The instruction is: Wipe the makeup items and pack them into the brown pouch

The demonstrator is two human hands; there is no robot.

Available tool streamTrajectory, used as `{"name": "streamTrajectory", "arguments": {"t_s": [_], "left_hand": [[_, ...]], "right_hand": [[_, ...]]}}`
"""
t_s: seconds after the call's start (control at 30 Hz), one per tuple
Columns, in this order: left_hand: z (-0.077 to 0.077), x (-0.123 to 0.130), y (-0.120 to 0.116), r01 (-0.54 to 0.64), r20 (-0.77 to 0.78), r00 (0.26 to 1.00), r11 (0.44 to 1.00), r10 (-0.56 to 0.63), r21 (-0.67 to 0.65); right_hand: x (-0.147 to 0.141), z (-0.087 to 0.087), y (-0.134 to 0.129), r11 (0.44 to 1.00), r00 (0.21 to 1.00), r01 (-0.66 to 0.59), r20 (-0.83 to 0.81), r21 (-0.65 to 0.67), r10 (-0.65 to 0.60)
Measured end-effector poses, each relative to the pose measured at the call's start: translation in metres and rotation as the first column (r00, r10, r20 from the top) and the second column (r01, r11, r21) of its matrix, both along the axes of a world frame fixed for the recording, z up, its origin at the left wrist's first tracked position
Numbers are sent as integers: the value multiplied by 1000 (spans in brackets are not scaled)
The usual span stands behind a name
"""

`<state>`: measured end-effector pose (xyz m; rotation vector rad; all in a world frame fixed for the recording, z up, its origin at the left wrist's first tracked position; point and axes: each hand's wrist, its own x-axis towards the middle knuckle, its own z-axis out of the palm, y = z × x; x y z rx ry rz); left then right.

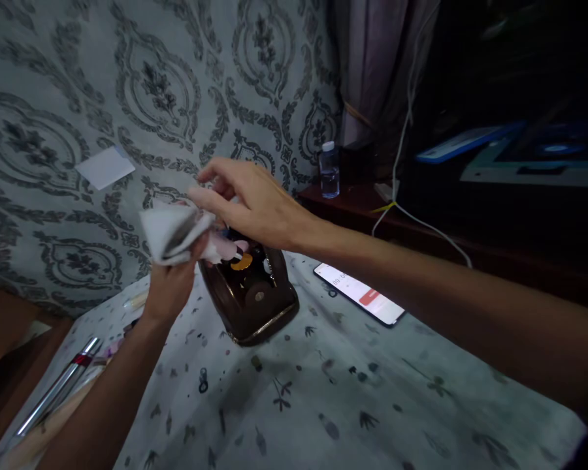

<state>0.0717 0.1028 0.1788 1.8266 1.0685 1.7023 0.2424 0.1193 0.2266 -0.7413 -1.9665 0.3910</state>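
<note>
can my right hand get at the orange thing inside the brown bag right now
Probably yes: the right hand is near the brown bag, whose top is open, and the orange item shows inside. The left hand and its white cloth or tissue crowd one side.

A white sheet (169, 228), soft and crumpled into loose folds, is gripped in the left hand (171, 287), above the rear left side of a bag (262, 307). The dark brown, boxy bag stands unzipped on printed cloth (284, 398), gold-toned zipper teeth edging its opening; inside sits a yellow-orange item (242, 262) among shadowed contents.
</note>
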Motion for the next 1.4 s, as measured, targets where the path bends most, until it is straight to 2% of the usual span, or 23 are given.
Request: {"name": "streamTrajectory", "arguments": {"t_s": [0.07,0.1,0.17,0.23,0.27,0.3,0.37,0.43,0.5,0.53,0.6,0.67,0.9,1.0,1.1,1.23,1.4], "left_hand": [[4,5,-5,65,200,978,998,-59,-19],[8,8,-7,105,286,954,994,-95,-20],[14,14,-10,183,395,905,983,-159,-24],[17,18,-9,227,399,897,973,-192,-43],[17,18,-7,237,369,908,970,-201,-56],[15,17,-5,236,321,925,969,-202,-71],[8,8,-1,175,179,971,980,-156,-93],[-2,-8,0,40,-55,998,997,-44,-68],[-16,-25,-3,-98,-310,947,995,87,-20],[-22,-33,-6,-145,-407,904,989,131,-4],[-33,-44,-13,-188,-506,848,982,157,-11],[-39,-48,-18,-190,-522,841,981,143,-37],[-47,-47,-19,-150,-510,853,988,112,-33],[-50,-50,-18,-125,-523,846,992,104,-4],[-54,-54,-17,-106,-528,844,994,96,12],[-58,-59,-15,-61,-542,838,998,61,17],[-63,-61,-16,-43,-507,861,999,46,18]], "right_hand": [[5,-15,7,977,984,-167,-91,-133,156],[6,-22,10,943,959,-272,-130,-192,250],[7,-33,14,837,882,-467,-206,-284,423],[11,-40,18,744,814,-579,-280,-333,509],[14,-42,20,725,800,-598,-316,-343,510],[18,-42,23,728,799,-594,-350,-342,488],[28,-40,30,794,828,-523,-404,-311,388],[38,-36,37,891,883,-363,-407,-272,236],[45,-30,42,960,943,-147,-326,-240,63],[45,-28,44,974,967,-45,-255,-221,-13],[41,-26,45,982,989,92,-96,-168,-109],[30,-26,46,986,992,127,39,-112,-123],[-27,-46,62,999,956,39,292,-16,-32],[-49,-61,73,1000,907,-4,422,-26,15],[-61,-74,79,997,845,33,534,-72,11],[-61,-79,80,990,839,105,542,-92,-39],[-57,-75,76,980,841,178,530,-87,-106]]}}
